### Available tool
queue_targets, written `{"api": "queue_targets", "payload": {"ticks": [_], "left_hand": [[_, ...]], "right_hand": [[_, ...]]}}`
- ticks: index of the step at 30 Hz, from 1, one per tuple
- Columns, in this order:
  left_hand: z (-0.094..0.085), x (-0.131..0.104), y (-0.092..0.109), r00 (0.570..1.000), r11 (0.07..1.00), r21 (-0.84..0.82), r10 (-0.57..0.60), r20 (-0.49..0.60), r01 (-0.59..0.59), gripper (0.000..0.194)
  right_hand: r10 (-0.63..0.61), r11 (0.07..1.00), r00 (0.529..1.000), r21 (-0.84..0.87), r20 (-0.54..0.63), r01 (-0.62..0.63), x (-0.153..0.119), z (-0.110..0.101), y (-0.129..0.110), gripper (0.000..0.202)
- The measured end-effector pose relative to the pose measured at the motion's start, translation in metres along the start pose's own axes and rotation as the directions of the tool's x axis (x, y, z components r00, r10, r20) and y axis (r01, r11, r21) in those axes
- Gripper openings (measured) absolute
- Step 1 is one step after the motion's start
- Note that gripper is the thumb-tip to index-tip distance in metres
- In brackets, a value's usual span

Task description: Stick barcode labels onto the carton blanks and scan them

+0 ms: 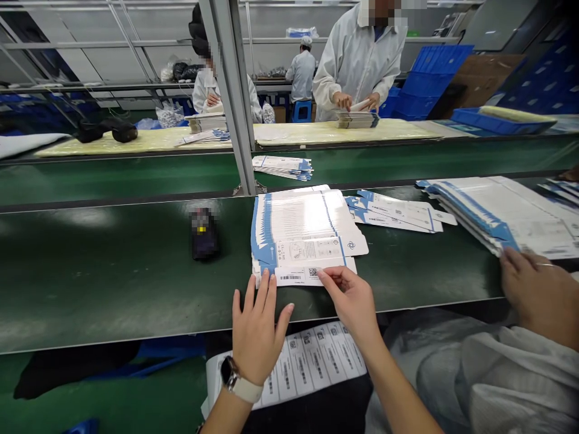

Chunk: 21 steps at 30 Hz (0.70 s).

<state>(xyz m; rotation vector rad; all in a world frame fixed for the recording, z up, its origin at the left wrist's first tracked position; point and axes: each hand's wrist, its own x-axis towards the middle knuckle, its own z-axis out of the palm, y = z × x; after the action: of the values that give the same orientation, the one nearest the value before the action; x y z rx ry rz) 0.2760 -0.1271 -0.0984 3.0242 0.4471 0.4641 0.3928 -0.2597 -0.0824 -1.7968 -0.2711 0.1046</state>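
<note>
A fanned stack of flat white-and-blue cartons (307, 217) lies on the dark green work surface in front of me. A white barcode label (296, 276) lies along the nearest carton. My right hand (355, 301) pinches the label's right end between thumb and forefinger. With its fingers spread, my left hand (259, 331) rests its fingertips at the lower left corner of the stack, by the label's left end. A wristwatch (239, 380) is on my left wrist. Across my lap is a sheet of barcode labels (301, 364), partly hidden by my forearms.
A small dark object (204, 235), blurred, stands left of the stack. Loose flat cartons (398, 211) lie to its right. Further right, a neighbour's hand (538, 289) touches another carton stack (511, 211). A metal post (233, 90) rises behind; co-workers sit and stand beyond the green belt (181, 172).
</note>
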Motion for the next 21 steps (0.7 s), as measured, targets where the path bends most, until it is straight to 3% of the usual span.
{"api": "queue_targets", "payload": {"ticks": [21], "left_hand": [[0.0036, -0.0012, -0.0001, 1.0, 1.0, -0.005, -0.008, -0.002, 0.008, 0.059]], "right_hand": [[0.016, 0.999, 0.997, 0.03, 0.08, -0.019, 0.0042, 0.002, -0.001, 0.025]]}}
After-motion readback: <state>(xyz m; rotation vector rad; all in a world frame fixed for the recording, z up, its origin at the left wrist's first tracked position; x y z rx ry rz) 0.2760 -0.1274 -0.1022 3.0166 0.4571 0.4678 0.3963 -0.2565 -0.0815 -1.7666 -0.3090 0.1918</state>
